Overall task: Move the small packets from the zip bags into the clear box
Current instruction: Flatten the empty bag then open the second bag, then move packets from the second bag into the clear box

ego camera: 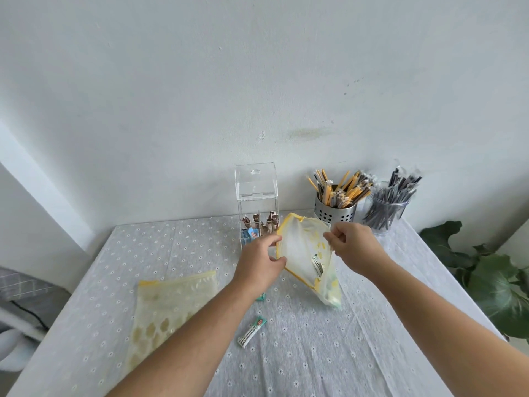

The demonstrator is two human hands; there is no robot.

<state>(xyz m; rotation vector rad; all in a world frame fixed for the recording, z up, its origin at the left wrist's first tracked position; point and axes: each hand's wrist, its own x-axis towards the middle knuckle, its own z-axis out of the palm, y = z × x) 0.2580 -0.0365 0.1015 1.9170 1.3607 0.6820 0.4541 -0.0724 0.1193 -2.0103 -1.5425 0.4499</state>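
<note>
A yellow-rimmed zip bag is held above the table with its mouth pulled wide. My left hand pinches its left rim and my right hand pinches its right rim. A packet shows inside the bag. The clear box stands behind my hands with its lid up, and brown and blue packets sit in its compartments. A second zip bag lies flat at the left. One green and white packet lies loose on the cloth; another peeks out from under my left forearm.
A steel holder of yellow sticks and a clear cup of dark sticks stand at the back right by the wall. A leafy plant sits past the table's right edge. The table has a dotted grey cloth.
</note>
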